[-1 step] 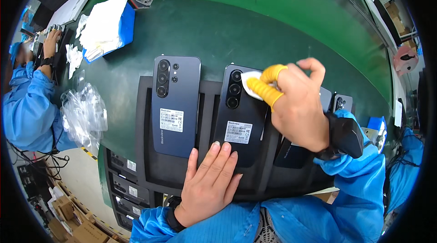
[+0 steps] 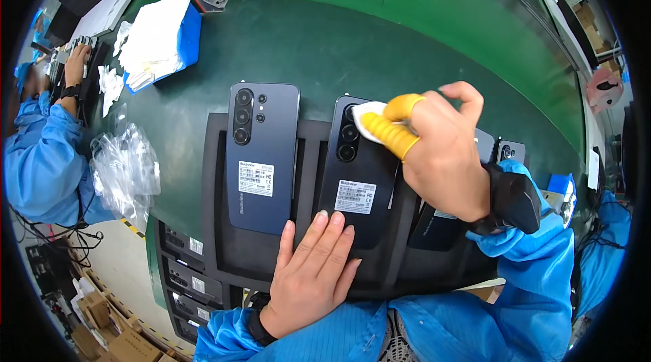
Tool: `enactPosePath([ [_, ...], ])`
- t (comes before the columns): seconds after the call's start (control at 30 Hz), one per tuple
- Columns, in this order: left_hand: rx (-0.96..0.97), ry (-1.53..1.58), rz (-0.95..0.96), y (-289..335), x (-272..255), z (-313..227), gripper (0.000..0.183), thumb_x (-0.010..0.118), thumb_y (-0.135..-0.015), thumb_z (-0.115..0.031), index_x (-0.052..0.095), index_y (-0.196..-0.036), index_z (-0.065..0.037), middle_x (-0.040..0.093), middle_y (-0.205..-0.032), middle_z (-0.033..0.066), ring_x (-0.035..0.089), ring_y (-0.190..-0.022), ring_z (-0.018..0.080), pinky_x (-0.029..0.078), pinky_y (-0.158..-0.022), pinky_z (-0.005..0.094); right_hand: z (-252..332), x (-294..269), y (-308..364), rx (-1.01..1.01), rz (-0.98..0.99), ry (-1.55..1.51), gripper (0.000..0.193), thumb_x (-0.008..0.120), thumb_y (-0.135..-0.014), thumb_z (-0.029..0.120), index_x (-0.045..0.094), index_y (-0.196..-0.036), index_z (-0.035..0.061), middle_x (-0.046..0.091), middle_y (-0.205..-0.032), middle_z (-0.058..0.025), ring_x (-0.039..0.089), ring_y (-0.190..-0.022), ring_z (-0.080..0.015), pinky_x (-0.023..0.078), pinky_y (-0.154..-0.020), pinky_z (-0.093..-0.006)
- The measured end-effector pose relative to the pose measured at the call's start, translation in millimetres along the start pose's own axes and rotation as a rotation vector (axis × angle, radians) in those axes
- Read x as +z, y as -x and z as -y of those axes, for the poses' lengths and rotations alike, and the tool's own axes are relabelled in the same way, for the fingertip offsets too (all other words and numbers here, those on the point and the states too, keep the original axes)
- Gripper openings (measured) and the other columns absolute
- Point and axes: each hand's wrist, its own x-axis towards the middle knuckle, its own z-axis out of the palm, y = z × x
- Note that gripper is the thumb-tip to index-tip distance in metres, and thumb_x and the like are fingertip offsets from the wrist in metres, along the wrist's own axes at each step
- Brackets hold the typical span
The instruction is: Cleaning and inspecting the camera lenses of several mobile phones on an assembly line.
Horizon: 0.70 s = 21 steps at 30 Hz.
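Head view, looking down at a green worktop [image 2: 407, 43]. My left hand [image 2: 315, 274] lies flat, fingers together, on the lower end of a dark phone [image 2: 359, 172] lying face down in a black tray [image 2: 217, 226]. My right hand [image 2: 444, 152], two fingers in yellow covers, pinches a white cloth [image 2: 369, 118] against the phone's camera corner. That hand hides most of a third phone [image 2: 434, 223] beside it. A blue-backed phone [image 2: 261, 158] lies just left. A co-worker's sleeve [image 2: 41, 165] is cut off at the left edge.
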Motion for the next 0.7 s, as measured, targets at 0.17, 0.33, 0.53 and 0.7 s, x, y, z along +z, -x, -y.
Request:
enactPosePath([
  [0.17, 0.006, 0.047, 0.011, -1, 0, 1, 0.046, 0.074, -0.076, -0.019, 0.064, -0.119, -0.006, 0.055, -0.134, 0.0127, 0.046, -0.131, 0.0278, 0.023, -0.112, 0.0514, -6, 21, -9, -0.248, -0.066, 0.190, 0.010, 0.068, -0.070, 0.016, 0.072, -0.079, 0.0128, 0.051, -0.081, 0.0033, 0.054, -0.084, -0.0133, 0.031, -0.092, -0.0471],
  [0.33, -0.024, 0.035, 0.014, 1, 2, 2, 0.046, 0.074, -0.076, -0.019, 0.064, -0.120, -0.007, 0.056, -0.133, 0.0124, 0.047, -0.130, 0.0278, 0.023, -0.112, 0.0511, -25, 16, -27, -0.141, -0.064, 0.218, 0.007, 0.069, -0.072, 0.015, 0.071, -0.077, 0.0112, 0.052, -0.081, 0.0027, 0.055, -0.081, -0.0136, 0.031, -0.092, -0.0475],
  [0.53, -0.012, 0.007, 0.010, 0, 1, 0, 0.040, 0.067, -0.083, -0.022, 0.063, -0.121, -0.008, 0.056, -0.133, 0.0090, 0.049, -0.128, 0.0220, 0.023, -0.112, 0.0484, 4, 15, -12, -0.153, -0.016, 0.113, 0.014, 0.071, -0.072, 0.012, 0.072, -0.085, 0.0053, 0.057, -0.088, 0.0004, 0.054, -0.078, -0.0159, 0.030, -0.090, -0.0471],
  [0.7, -0.014, 0.005, 0.002, 1, 1, 0, 0.040, 0.067, -0.083, -0.023, 0.063, -0.121, -0.008, 0.056, -0.133, 0.0089, 0.049, -0.129, 0.0219, 0.023, -0.112, 0.0485, 28, 10, -1, -0.020, 0.066, 0.199, 0.015, 0.070, -0.068, 0.006, 0.070, -0.081, -0.0009, 0.053, -0.082, -0.0047, 0.054, -0.079, -0.0189, 0.032, -0.087, -0.0465],
])
